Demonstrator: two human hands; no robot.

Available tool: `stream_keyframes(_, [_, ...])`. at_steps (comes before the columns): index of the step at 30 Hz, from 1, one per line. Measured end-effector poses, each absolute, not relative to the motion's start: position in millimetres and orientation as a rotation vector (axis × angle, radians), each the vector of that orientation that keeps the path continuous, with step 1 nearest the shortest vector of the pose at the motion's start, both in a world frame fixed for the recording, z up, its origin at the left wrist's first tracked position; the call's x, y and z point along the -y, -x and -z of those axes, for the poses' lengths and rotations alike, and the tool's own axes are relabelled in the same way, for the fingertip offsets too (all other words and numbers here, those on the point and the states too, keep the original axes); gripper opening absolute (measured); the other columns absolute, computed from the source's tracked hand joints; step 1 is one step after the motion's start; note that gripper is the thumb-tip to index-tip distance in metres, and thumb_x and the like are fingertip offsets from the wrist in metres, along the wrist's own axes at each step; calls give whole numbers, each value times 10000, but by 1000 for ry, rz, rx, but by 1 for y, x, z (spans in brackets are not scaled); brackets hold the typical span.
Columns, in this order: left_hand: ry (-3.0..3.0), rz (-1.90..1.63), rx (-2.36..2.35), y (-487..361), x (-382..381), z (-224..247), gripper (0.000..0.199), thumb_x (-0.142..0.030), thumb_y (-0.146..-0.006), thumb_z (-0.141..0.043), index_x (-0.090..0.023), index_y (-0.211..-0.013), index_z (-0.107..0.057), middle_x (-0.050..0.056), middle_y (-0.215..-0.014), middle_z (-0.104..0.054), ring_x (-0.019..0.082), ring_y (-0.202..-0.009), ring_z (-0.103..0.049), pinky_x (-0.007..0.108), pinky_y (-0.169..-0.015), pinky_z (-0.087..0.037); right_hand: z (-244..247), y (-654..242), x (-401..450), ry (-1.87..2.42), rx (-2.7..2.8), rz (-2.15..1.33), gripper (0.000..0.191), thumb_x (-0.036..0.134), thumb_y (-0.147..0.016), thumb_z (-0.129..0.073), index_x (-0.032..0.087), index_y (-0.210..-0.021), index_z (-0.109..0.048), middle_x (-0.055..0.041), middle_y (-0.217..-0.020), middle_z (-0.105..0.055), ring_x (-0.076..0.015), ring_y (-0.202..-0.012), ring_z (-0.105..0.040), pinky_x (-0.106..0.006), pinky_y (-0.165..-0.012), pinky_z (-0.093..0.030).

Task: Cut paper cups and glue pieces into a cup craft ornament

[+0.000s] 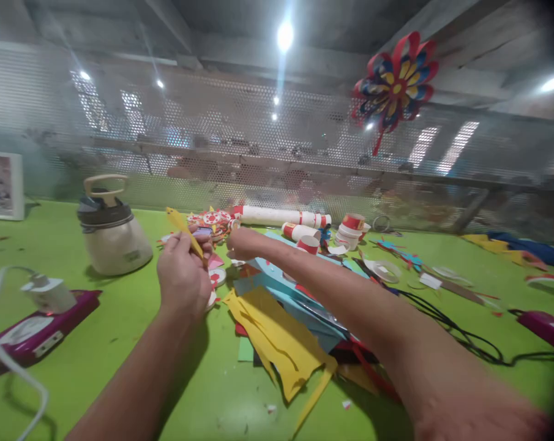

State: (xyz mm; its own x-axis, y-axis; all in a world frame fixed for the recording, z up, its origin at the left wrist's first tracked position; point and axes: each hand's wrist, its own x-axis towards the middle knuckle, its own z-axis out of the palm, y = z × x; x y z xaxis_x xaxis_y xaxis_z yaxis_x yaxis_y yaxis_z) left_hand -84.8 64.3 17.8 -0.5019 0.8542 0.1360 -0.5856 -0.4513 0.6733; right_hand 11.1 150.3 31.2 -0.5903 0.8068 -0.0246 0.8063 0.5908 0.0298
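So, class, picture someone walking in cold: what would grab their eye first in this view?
Probably the big red, blue and yellow flower, high at the upper right above the green table. Next might come the torn yellow sheet lying over blue paper near the middle front, then the slim yellow strip held up in the left hand, left of centre.

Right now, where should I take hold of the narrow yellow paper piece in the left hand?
Probably by the upper end of the narrow yellow paper piece, coming from above: that end juts up past the left hand, which grips it lower down. It looks thin.
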Motion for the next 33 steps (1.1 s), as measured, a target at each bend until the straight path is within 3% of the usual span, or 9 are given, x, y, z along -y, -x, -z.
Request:
stream_keyframes(7, [-603, -2021, -643, 81, -62, -18, 136, -150, -849, -462, -151, -763, -567, -21, -584, -573, 69, -500, -510, 170, -497, -391, 9, 18, -169, -1477, -2567, 53, 290, 291, -885, -556, 161, -1144, -548, -73, -1150, -580, -208, -974, -596, -414, -810, -503])
stream_keyframes(12, [-613, -1990, -648, 81, -62, -17, 145, -103, -838, -455, -150, -725, -534, -16, -588, -585, 69, -503, -525, 179, -518, -404, -1, 11, -169, -1630, -2749, 266, 298, 291, -889, -549, 167, -1159, -539, -77, -1169, -570, -208, -985, -591, -417, -817, -500])
stream_keyframes(16, [-665, -1912, -684, 80, -61, -16, 129, -111, -838, -451, -136, -758, -548, -1, -574, -600, 84, -507, -554, 190, -519, -412, -27, -22, -163, -1762, -2915, 656, 265, 324, -877, -559, 128, -1051, -595, -35, -1049, -616, -209, -879, -615, -359, -738, -520])
stream_keyframes(18, [-706, -1848, -709, 76, -59, -15, 115, -99, -832, -452, -133, -788, -552, 12, -587, -621, 102, -535, -586, 197, -521, -419, -35, -48, -150, -1789, -2989, 938, 233, 339, -897, -522, 123, -914, -607, -18, -861, -631, -132, -713, -607, -292, -633, -507])
stream_keyframes(20, [-760, -1746, -731, 70, -55, -13, 100, -76, -815, -469, -134, -823, -551, 23, -614, -646, 121, -558, -613, 209, -526, -433, -37, -75, -127, -1776, -3014, 1260, 315, 334, -917, -453, 122, -722, -579, 20, -620, -551, -90, -555, -535, -243, -555, -457])
stream_keyframes(22, [-818, -1626, -747, 61, -49, -11, 98, -69, -803, -495, -136, -855, -545, 30, -643, -665, 134, -563, -627, 223, -533, -450, -32, -100, -101, -1724, -2979, 1587, 332, 360, -886, -481, 148, -635, -526, 50, -527, -477, -71, -474, -467, -231, -506, -418])
stream_keyframes(25, [-893, -1472, -762, 47, -41, -3, 57, -109, -799, -552, -144, -838, -529, 39, -676, -682, 135, -571, -635, 233, -556, -473, -22, -130, -62, -1668, -2848, 2004, 325, 432, -818, -561, 155, -651, -532, 46, -539, -494, -61, -440, -429, -234, -475, -395])
stream_keyframes(28, [-958, -1352, -764, 36, -35, 7, 78, -148, -778, -607, -141, -785, -530, 42, -672, -683, 119, -568, -626, 208, -555, -469, -13, -150, -33, -1643, -2738, 2307, 290, 422, -795, -601, 145, -711, -589, 4, -656, -574, -71, -528, -506, -247, -558, -442])
stream_keyframes(33, [-1033, -1205, -739, 26, -31, 24, 105, -191, -746, -648, -123, -776, -573, 54, -665, -679, 107, -539, -594, 193, -522, -448, 0, -164, -6, -1665, -2593, 2532, 217, 347, -772, -637, 131, -753, -641, -13, -669, -606, -90, -597, -563, -260, -628, -465])
